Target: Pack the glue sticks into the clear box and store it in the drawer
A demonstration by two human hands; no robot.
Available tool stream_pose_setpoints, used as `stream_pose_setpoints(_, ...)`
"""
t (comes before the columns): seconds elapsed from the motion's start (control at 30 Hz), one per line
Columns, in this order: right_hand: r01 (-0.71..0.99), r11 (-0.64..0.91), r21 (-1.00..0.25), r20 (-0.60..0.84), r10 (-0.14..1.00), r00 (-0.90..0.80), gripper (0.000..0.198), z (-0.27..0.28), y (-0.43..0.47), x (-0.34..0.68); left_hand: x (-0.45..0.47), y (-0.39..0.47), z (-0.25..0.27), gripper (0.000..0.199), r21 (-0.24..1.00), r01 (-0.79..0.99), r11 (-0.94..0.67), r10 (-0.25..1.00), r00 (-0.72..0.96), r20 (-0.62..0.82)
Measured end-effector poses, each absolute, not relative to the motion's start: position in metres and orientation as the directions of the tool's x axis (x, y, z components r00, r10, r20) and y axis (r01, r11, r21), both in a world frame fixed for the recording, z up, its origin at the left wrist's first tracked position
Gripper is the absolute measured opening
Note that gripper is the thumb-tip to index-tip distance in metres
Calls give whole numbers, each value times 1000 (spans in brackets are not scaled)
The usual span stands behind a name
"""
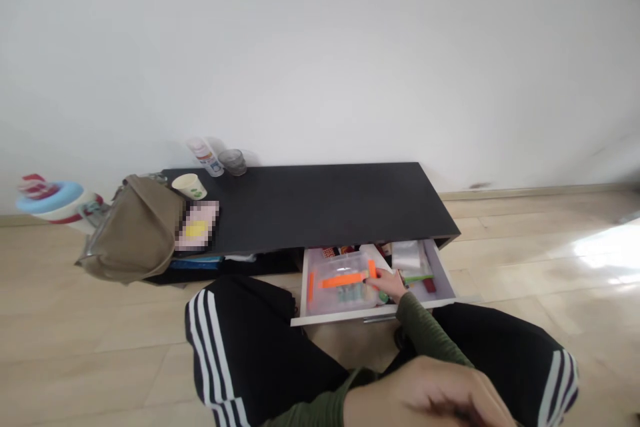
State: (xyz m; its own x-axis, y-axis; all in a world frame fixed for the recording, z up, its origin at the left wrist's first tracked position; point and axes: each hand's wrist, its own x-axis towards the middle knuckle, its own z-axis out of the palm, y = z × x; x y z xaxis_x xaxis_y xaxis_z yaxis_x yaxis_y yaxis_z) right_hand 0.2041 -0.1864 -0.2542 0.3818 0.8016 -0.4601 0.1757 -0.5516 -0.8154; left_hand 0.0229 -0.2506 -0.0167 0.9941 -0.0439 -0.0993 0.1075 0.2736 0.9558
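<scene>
My right hand (387,283) reaches into the open drawer (330,317). Its fingers are closed at the orange clip at the right end of a clear plastic box (315,287), which has an orange handle (343,279). Small pale items show through the box's wall. Close to the camera, at the bottom edge, is my left hand (430,390). Its fingers are curled, and the frame edge cuts them off; what they hold, if anything, is hidden. Beside the box lie clear plastic bags (407,257), a green strip (419,278) and a dark red item (429,285).
The drawer belongs to a low black cabinet (325,200) against a white wall. On its left part stand a paper cup (190,185), a spray can (206,157), a grey glass bowl (233,161) and a brown bag (135,230). A white cup with a blue lid (60,203) is farther left.
</scene>
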Motion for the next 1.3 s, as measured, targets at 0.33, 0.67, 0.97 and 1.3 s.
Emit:
stream_pose_setpoints(0.33, 225, -284, -932, -191, 914, 358, 30, -154, -212, 252, -14, -201, -171, 45, 311, 823, -475, 583, 560, -589)
stream_pose_setpoints(0.67, -73, -158, -985, -172, 831, 529, 42, -88, -229, 285, 2, -161, -180, 44, 333, 827, -453, 598, 558, -574)
stream_pose_setpoints(0.97, -204, -53, -977, -163, 803, 573, 25, -101, -167, 284, 9, -65, -161, 39, 425, 804, -417, 693, 583, -424)
stream_pose_setpoints(1.3, -376, -95, -922, -282, 831, 480, 21, -117, -93, 298, 9, 35, -76, 49, 849, 522, -85, 849, 484, -213)
